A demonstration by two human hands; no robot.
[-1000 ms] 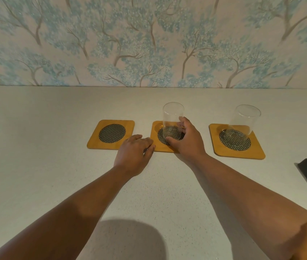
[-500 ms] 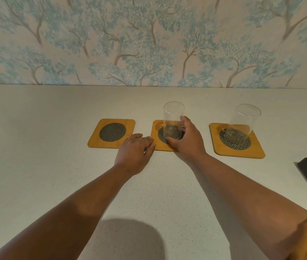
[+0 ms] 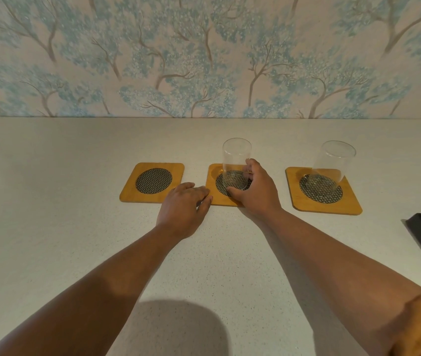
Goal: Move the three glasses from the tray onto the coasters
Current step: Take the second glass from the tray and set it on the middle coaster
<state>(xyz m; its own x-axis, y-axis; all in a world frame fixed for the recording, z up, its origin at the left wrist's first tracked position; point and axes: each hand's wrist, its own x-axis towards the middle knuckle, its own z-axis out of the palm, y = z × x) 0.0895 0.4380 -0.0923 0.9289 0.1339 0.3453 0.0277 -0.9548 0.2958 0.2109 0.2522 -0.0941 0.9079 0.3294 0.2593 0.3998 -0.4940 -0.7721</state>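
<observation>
Right hand [image 3: 255, 191] gripping glass [image 3: 236, 165] on middle coaster [image 3: 217, 194], left hand [image 3: 183, 206] beside

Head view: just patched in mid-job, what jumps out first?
The right hand grips a clear glass standing on the middle coaster, while the left hand rests flat beside that coaster's near left corner. A second glass stands on the right coaster; the left coaster is bare.

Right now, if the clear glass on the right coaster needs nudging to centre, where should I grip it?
Grip the clear tall glass around its lower wall, coming from the near right side. It stands upright, smooth and straight-sided, and that side is free; the right hand holds the middle glass.
</observation>
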